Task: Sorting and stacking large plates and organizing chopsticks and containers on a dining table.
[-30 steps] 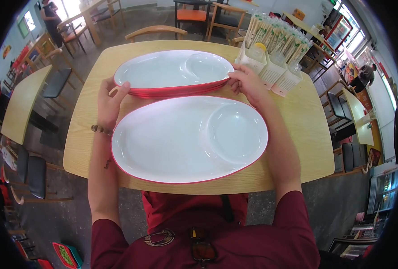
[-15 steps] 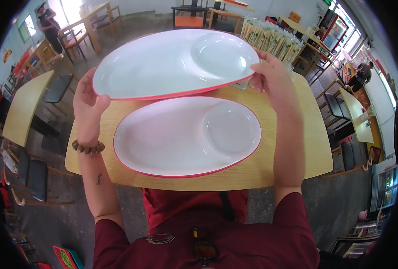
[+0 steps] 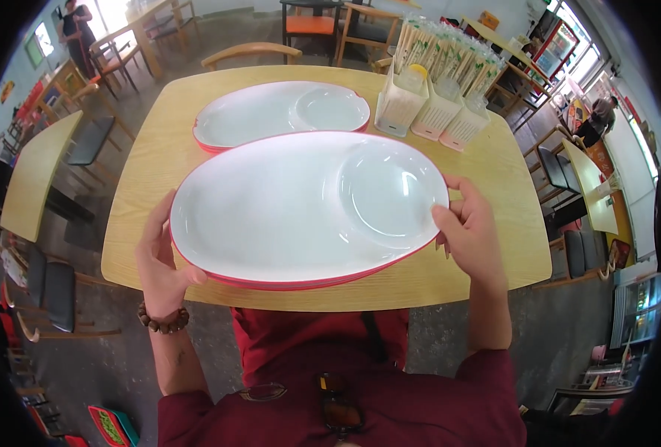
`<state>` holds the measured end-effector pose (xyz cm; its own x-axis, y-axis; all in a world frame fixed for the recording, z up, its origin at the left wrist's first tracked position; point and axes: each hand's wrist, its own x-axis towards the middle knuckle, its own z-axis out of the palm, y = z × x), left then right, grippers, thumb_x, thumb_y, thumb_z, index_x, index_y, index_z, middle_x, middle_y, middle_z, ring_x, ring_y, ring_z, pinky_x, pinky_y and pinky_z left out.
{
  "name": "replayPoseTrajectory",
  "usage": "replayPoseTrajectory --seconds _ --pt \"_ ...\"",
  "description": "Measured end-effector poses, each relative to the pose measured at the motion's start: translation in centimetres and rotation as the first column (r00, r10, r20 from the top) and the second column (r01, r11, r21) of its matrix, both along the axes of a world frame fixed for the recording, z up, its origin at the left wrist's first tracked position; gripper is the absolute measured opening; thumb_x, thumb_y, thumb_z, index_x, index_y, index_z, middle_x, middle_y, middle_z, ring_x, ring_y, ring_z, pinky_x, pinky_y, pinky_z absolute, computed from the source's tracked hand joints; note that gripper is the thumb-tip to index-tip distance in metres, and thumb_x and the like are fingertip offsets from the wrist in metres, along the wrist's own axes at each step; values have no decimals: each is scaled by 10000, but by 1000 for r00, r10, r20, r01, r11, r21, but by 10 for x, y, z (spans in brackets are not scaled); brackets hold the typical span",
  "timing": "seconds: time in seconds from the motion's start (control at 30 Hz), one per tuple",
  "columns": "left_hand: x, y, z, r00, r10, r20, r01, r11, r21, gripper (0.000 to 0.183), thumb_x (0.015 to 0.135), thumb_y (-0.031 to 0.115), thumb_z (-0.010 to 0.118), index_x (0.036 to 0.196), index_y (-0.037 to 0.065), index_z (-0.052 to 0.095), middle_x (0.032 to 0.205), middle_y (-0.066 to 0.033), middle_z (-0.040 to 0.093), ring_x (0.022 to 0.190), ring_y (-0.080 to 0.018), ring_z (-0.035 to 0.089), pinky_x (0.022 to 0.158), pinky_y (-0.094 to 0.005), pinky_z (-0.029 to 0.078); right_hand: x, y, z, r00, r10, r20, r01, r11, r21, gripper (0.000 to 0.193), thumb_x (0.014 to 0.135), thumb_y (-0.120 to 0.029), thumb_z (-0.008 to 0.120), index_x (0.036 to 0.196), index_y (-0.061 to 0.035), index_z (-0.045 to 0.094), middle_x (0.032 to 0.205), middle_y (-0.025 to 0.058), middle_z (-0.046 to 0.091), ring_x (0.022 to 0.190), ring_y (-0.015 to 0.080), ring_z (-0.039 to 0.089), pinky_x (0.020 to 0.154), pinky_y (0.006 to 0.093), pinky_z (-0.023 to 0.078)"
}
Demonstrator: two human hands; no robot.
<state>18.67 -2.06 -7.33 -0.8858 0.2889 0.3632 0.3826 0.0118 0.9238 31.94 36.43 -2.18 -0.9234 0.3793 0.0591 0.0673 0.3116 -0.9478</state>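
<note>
A large oval white plate [image 3: 259, 205] with a red rim and a round compartment at its right end lies between my hands, low over the near part of the table. My left hand [image 3: 165, 257] grips its left end, thumb at the front edge. On the right end, my right hand [image 3: 468, 223] pinches the rim with the thumb on top. More red edge shows beneath its front, where it covers the plate below; whether the two touch fully I cannot tell. Behind it sits a stack of similar red-rimmed plates [image 3: 245, 115], partly hidden.
White plastic holders [image 3: 401, 100] with many wrapped chopsticks [image 3: 449, 56] stand at the far right of the wooden table [image 3: 140, 179]. A chair [image 3: 252, 52] is at its far side. Other tables, chairs and two or more people are farther off.
Both hands have brought the held plate down and toward me, over the near plate. The far stack and the chopstick holders have come into fuller view.
</note>
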Motion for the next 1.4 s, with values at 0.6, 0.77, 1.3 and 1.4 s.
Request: replayPoseTrajectory --seconds 0.6,0.77,1.3,1.4 --pt "4 -3 -19 995 -71 69 65 994 84 1254 504 507 980 1477 -17 386 1472 -146 487 1369 -258 470 1124 -423 400 1 13 -25 997 75 10 -75 966 246 360 914 -95 634 1238 56 588 582 21 555 512 57 462 496 264 374" --pt "-28 -13 -3 987 -103 120 109 993 -41 982 751 439 875 1468 -29 394 1458 -155 495 1348 -252 481 1106 -410 410 -35 49 0 991 41 124 -69 972 226 332 978 -258 624 1142 31 636 687 18 600 581 65 514 551 253 428" --pt "-192 27 -54 989 64 131 -32 972 -234 583 976 215 654 1433 -70 431 1225 -155 653 1077 -199 654 903 -309 538 -190 48 -56 936 305 177 -304 952 -35 547 984 -240 619 1444 5 454 870 74 665 720 145 638 620 282 519" --pt "-179 32 -43 935 10 355 7 999 -49 586 943 222 687 1401 -70 470 1251 -209 640 1114 -236 648 913 -339 532 -193 42 -67 966 230 122 -206 962 -178 502 985 -207 609 1431 -12 487 854 53 645 695 119 610 593 267 496"
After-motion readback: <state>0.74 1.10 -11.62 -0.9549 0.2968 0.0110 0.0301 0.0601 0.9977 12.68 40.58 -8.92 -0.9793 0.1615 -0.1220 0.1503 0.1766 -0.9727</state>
